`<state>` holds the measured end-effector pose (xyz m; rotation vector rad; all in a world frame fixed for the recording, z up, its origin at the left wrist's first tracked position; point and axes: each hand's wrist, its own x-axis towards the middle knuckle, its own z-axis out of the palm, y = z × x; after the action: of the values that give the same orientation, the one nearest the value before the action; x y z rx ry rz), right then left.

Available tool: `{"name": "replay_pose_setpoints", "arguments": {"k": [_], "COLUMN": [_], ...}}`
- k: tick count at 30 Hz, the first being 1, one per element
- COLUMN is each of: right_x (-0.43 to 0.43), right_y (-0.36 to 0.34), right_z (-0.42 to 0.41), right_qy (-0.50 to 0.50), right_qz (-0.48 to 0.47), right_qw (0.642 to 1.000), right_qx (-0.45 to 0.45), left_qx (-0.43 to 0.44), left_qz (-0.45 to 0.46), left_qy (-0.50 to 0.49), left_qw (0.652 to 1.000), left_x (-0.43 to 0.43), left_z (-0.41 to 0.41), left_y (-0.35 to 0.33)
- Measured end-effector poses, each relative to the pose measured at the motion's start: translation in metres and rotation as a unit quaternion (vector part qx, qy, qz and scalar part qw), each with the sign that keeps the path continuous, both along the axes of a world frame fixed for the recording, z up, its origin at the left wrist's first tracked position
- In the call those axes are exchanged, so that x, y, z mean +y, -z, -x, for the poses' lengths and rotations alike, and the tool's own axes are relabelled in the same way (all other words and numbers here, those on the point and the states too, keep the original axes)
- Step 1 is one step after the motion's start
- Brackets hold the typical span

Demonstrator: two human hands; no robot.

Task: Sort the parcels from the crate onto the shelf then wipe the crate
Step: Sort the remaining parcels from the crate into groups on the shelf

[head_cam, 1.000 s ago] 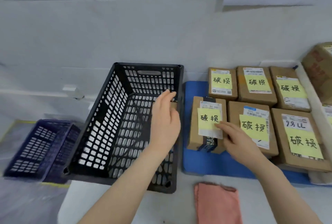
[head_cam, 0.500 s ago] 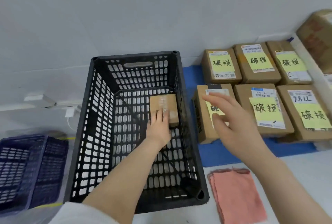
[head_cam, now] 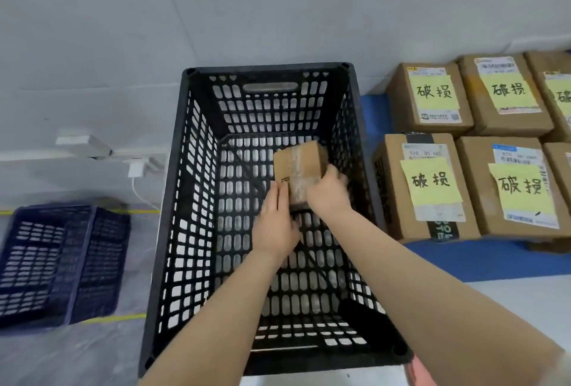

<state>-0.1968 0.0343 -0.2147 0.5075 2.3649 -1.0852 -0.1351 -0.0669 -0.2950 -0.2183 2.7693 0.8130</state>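
A black perforated crate point(head_cam: 191, 200) stands in the middle of the view. Inside it is one small brown taped parcel point(head_cam: 298, 166), tilted. My left hand point(head_cam: 275, 225) holds the parcel's near left edge. My right hand point(head_cam: 329, 194) grips its near right side; that hand is motion-blurred. Both forearms reach down into the crate. To the right, several brown parcels with yellow notes lie on a blue mat point(head_cam: 494, 262), among them one point(head_cam: 426, 187) closest to the crate.
A dark blue crate point(head_cam: 61, 262) sits on plastic sheeting at the lower left. A white charger and cable point(head_cam: 137, 170) hang by the wall. A corner of pink cloth point(head_cam: 420, 373) shows at the bottom right. The grey wall is close behind.
My right hand left the labelled parcel on the mat and moved into the crate to the small parcel. My left hand took hold of that parcel, which has tilted. The view moved closer.
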Motion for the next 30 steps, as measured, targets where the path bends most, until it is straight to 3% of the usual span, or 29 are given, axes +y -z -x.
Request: {"name": "replay_pose_setpoints", "arguments": {"k": [3, 7, 10, 12, 16, 20, 30], "right_x": [-0.002, -0.001, -0.007, -0.014, -0.024, -0.036, -0.043], "right_y": [0.018, 0.022, 0.018, 0.016, 0.014, 0.018, 0.048], "right_z": [-0.001, -0.016, -0.027, -0.033, -0.037, -0.035, -0.013], "right_qy": [0.031, 0.004, -0.079, -0.123, -0.150, -0.173, -0.193], "right_qz": [-0.009, 0.011, 0.035, 0.079, 0.176, 0.196, 0.077], "right_qw": [0.999, 0.997, 0.986, 0.980, 0.966, 0.961, 0.975], "right_qx": [-0.010, 0.078, 0.140, 0.138, 0.113, 0.086, 0.076], "left_qx": [-0.010, -0.026, 0.006, 0.045, 0.120, 0.105, 0.037], "left_qz": [-0.019, -0.105, -0.212, -0.289, -0.277, -0.200, -0.130], "left_qy": [-0.006, -0.108, -0.296, -0.356, -0.272, -0.234, -0.221], "left_qw": [1.000, 0.988, 0.932, 0.888, 0.913, 0.946, 0.966], "left_x": [-0.001, -0.009, -0.021, -0.027, -0.038, -0.052, -0.084], "left_z": [-0.001, 0.008, 0.019, 0.023, 0.023, 0.018, 0.009], "left_y": [-0.002, -0.009, -0.022, -0.031, -0.040, -0.034, -0.018]}}
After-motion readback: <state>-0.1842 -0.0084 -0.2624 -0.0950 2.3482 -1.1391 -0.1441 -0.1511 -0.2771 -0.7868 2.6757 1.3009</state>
